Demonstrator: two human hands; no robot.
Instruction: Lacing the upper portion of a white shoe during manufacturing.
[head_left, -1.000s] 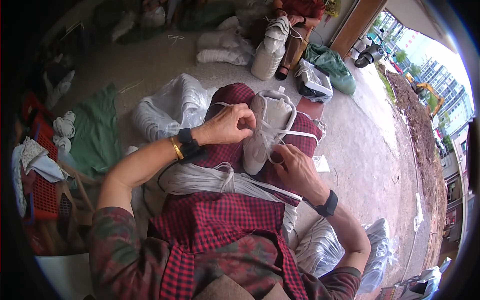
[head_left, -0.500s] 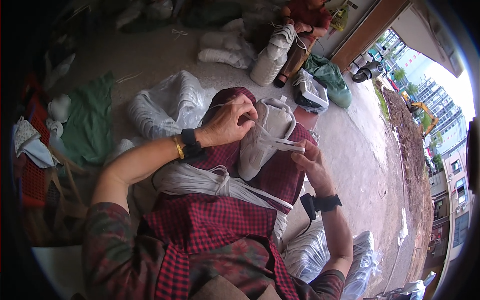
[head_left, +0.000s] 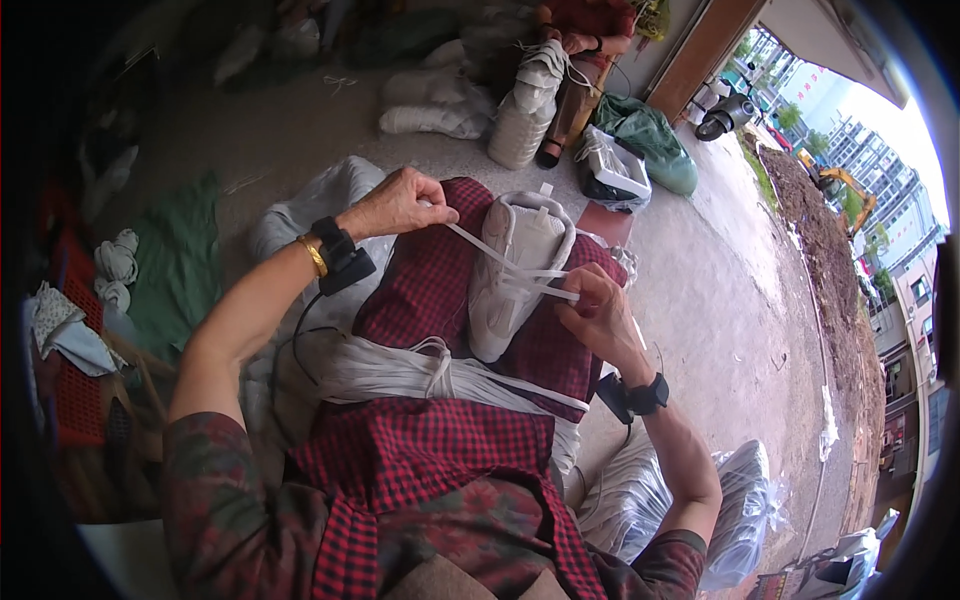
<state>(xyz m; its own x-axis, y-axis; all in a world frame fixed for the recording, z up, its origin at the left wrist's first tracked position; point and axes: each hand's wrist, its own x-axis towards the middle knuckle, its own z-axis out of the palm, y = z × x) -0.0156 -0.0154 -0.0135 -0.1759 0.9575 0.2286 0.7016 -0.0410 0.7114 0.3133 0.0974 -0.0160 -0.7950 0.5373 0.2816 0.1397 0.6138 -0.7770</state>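
A white sneaker [head_left: 493, 320] rests toe toward me between my thighs, on a red-and-black checked apron [head_left: 420, 280]. My left hand [head_left: 405, 203] is left of its opening, pinching a white shoelace [head_left: 476, 240] that runs straight to the shoe's tongue area. At the shoe's right side, my right hand [head_left: 597, 312] is closed on another stretch of white lace, with strands crossing over the shoe between the hands. How the lace passes through the eyelets is too small to tell. A tied bundle of white laces [head_left: 395, 372] lies across my lap.
Plastic-wrapped shoes stand at my left knee [head_left: 345, 200] and lower right [head_left: 640, 495]. A red basket [head_left: 80, 390] is at the left. Ahead, another person [head_left: 590, 30] sits behind a white container [head_left: 520, 135] topped with a shoe; a box [head_left: 615, 170] and green sack [head_left: 660, 150] are beside it.
My left hand has moved left, away from the shoe, drawing the lace out straight. My right hand has shifted slightly left and stays closed on lace.
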